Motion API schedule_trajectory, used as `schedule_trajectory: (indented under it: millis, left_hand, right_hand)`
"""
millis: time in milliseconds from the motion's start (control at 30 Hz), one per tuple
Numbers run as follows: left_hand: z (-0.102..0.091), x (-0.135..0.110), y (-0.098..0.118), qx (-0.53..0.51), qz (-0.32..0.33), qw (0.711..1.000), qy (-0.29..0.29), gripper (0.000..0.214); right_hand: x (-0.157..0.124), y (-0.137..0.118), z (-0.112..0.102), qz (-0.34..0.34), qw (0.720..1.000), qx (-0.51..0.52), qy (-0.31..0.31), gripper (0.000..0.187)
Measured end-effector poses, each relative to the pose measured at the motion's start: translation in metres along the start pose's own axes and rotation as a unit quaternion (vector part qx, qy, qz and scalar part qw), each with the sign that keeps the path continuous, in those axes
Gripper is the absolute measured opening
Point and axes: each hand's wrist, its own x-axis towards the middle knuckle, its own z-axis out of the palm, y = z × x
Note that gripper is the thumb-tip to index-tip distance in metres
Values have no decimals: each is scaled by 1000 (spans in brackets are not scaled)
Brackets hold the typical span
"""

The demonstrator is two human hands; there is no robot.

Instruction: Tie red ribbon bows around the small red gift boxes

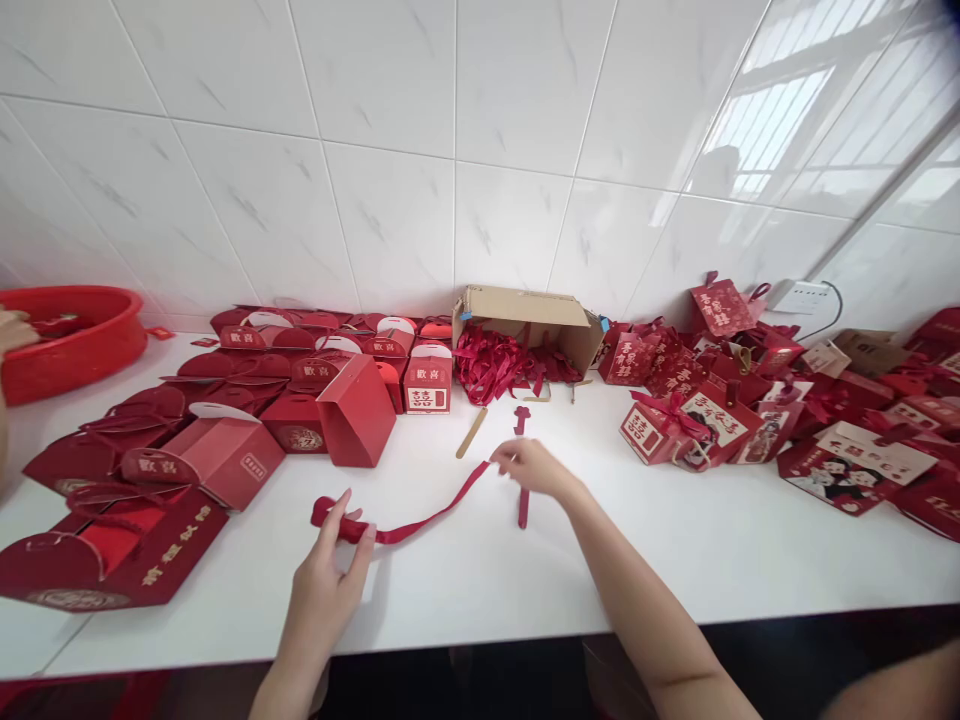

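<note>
A long red ribbon [435,512] stretches across the white tabletop [480,580] between my two hands. My left hand [330,575] pinches its left end, where the ribbon is folded over. My right hand [534,467] holds the ribbon's right end with closed fingers. A second short red ribbon piece [522,505] lies under my right hand, running toward the wall. A flat wooden stick [472,433] lies just beyond the ribbon.
Open cardboard box [525,318] full of red ribbons stands at the wall. Unfolded and half-folded red gift boxes [225,450] fill the left side; finished tied boxes [690,420] crowd the right. A red basin [71,340] sits far left, another person's hand [13,330] on it.
</note>
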Motion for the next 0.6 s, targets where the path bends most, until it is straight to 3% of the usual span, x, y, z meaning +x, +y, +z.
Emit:
schedule_trajectory:
  millis: [67,167,267,467,533,600]
  left_hand:
    - [-18,0,-6,128,8,991,-38,70]
    - [-37,-4,-16,196,35,975,-98,71]
    - [-43,-14,-21,219,35,974,-44,75]
    - [-51,-23,-12,202,72,970,113,81]
    - [-55,-22,-7,158,73,979,105,71]
    - [-54,-22,3,109,76,990,56,51]
  right_hand:
    - [20,22,-22,67,994,-25,85,21]
    - [49,47,-41,136,978,-46,154,26]
    - [69,61,-38,168,969,-42,174,32]
    - [75,61,-14,145,962,20,229,31]
    - [69,51,-11,114,961,46,248,27]
    - [59,33,-7,65,961,74,260,18]
